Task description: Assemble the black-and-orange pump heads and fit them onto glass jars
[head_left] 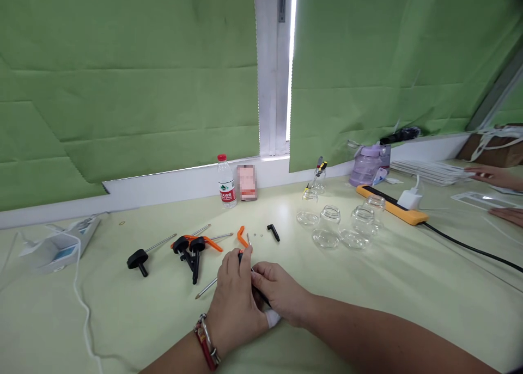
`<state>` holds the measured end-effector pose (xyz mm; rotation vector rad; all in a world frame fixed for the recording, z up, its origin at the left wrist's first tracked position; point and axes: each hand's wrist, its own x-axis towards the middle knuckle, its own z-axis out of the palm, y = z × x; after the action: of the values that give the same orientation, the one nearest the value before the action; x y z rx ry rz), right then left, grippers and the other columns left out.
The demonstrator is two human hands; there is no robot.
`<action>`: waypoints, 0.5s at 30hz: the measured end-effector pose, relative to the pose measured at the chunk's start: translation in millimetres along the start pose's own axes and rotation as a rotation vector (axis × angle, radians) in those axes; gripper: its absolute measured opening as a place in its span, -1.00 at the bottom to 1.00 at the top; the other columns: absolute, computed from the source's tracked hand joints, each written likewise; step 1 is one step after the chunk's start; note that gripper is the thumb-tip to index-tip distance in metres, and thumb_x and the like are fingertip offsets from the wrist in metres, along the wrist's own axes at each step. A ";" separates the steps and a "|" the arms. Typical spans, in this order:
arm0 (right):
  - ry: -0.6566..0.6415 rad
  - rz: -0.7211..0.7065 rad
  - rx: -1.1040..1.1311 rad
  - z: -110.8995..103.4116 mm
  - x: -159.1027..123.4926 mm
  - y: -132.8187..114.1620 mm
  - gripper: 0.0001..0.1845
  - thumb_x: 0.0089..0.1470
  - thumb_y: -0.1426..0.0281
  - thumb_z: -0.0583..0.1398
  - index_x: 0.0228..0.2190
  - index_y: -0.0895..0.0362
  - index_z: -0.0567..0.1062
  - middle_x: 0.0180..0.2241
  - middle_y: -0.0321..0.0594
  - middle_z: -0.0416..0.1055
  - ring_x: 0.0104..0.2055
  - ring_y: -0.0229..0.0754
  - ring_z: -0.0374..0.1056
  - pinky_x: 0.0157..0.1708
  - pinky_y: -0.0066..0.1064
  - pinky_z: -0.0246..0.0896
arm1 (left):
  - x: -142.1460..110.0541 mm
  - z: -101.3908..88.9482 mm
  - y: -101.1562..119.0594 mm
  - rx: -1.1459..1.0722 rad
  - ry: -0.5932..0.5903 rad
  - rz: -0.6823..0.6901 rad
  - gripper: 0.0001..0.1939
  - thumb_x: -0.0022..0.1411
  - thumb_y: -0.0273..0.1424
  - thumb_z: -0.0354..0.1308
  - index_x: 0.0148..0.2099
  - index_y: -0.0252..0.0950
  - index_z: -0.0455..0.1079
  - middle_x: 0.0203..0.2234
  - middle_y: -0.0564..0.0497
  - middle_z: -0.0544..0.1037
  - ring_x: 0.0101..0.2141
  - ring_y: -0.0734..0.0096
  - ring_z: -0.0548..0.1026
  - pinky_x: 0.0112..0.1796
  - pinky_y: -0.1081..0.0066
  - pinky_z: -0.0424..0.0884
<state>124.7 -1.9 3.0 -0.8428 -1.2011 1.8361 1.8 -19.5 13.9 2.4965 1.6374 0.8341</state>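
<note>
Near the table's front, my left hand (pixel 236 300) is closed round a black part with a metal rod (pixel 206 288) sticking out to the left. White wrapping covers its thumb tip. My right hand (pixel 281 292) is closed against it, fingers pinched at a slim black piece (pixel 261 296) between the hands; most of it is hidden. Just beyond my fingertips lie an orange curved piece (pixel 242 235) and a short black angled piece (pixel 273 232). To the left rest black round caps with handles and metal rods (pixel 139 258), among orange levers (pixel 211 244).
Several clear glass jars (pixel 327 228) stand right of centre. A water bottle (pixel 227 182), purple jug (pixel 365 165) and orange power strip (pixel 392 206) are behind. At left are a white box (pixel 61 246) and cable (pixel 84 303). Another person's hands (pixel 496 175) are at far right.
</note>
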 end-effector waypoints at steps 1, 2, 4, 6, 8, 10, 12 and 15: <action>0.004 -0.003 0.008 0.3 0.2 -0.5 -0.58 -0.03 0.06 0.22 -0.50 0.17 0.30 -0.63 -0.38 0.25 -0.59 -0.38 0.12 -0.56 -0.49 -0.01 | 0.5 -0.8 0.4 0.005 0.006 0.009 -0.02 -0.18 -0.17 0.21 0.25 -0.47 -0.03 0.03 -0.32 0.24 0.11 -0.14 0.11 0.07 -0.07 0.12; 0.003 -0.003 0.016 0.6 0.3 -1.1 -0.58 -0.03 0.06 0.22 -0.50 0.17 0.30 -0.62 -0.38 0.25 -0.59 -0.38 0.12 -0.56 -0.49 -0.01 | 0.9 -1.7 0.8 0.007 0.012 0.019 -0.04 -0.18 -0.19 0.20 0.24 -0.47 -0.02 0.02 -0.32 0.25 0.10 -0.14 0.13 0.07 -0.06 0.13; 0.005 -0.004 0.030 1.3 0.2 -2.3 -0.58 -0.03 0.06 0.22 -0.50 0.18 0.31 -0.62 -0.37 0.26 -0.60 -0.38 0.13 -0.57 -0.50 -0.01 | 1.5 -3.8 1.8 0.007 0.024 0.035 -0.07 -0.19 -0.23 0.20 0.22 -0.45 0.00 0.00 -0.30 0.27 0.07 -0.12 0.18 0.05 -0.05 0.16; 0.000 -0.001 0.041 2.0 -0.2 -3.7 -0.58 -0.02 0.06 0.21 -0.49 0.18 0.31 -0.62 -0.37 0.27 -0.61 -0.38 0.14 -0.57 -0.50 -0.01 | 1.8 -6.1 3.1 0.002 0.034 0.042 -0.10 -0.19 -0.25 0.20 0.21 -0.42 0.01 -0.02 -0.28 0.29 0.02 -0.09 0.23 0.02 -0.04 0.19; -0.011 0.001 0.047 2.7 -0.7 -5.0 -0.59 -0.01 0.07 0.20 -0.49 0.17 0.31 -0.63 -0.37 0.28 -0.61 -0.37 0.15 -0.58 -0.50 -0.01 | 1.8 -7.7 4.2 -0.002 0.042 0.049 -0.11 -0.19 -0.26 0.19 0.21 -0.39 0.02 -0.04 -0.26 0.31 -0.01 -0.07 0.27 -0.01 -0.02 0.22; -0.016 -0.001 0.043 3.5 -1.0 -5.9 -0.59 0.00 0.06 0.20 -0.49 0.17 0.31 -0.63 -0.37 0.29 -0.62 -0.37 0.16 -0.58 -0.50 0.00 | 1.6 -8.4 4.6 0.000 0.048 0.059 -0.12 -0.19 -0.25 0.19 0.21 -0.38 0.03 -0.04 -0.25 0.31 0.00 -0.08 0.27 -0.01 -0.01 0.22; -0.003 -0.002 0.037 4.2 -1.2 -6.4 -0.59 -0.01 0.07 0.21 -0.49 0.17 0.31 -0.64 -0.38 0.28 -0.62 -0.37 0.15 -0.59 -0.50 -0.01 | 1.4 -8.1 4.1 0.007 0.048 0.062 -0.09 -0.19 -0.21 0.20 0.21 -0.37 0.02 -0.02 -0.25 0.30 0.03 -0.10 0.24 0.00 -0.02 0.20; 0.015 0.008 0.036 4.7 -1.3 -6.5 -0.58 -0.03 0.06 0.22 -0.49 0.17 0.30 -0.65 -0.40 0.25 -0.63 -0.38 0.13 -0.59 -0.51 -0.02 | 1.3 -6.8 2.5 0.017 0.026 0.060 0.01 -0.24 -0.09 0.23 0.24 -0.37 -0.01 0.00 -0.28 0.28 0.04 -0.15 0.22 0.01 -0.05 0.18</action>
<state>123.0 -3.4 10.8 -0.8408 -1.1533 1.8496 1.2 -21.2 21.1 2.5693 1.5917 0.8663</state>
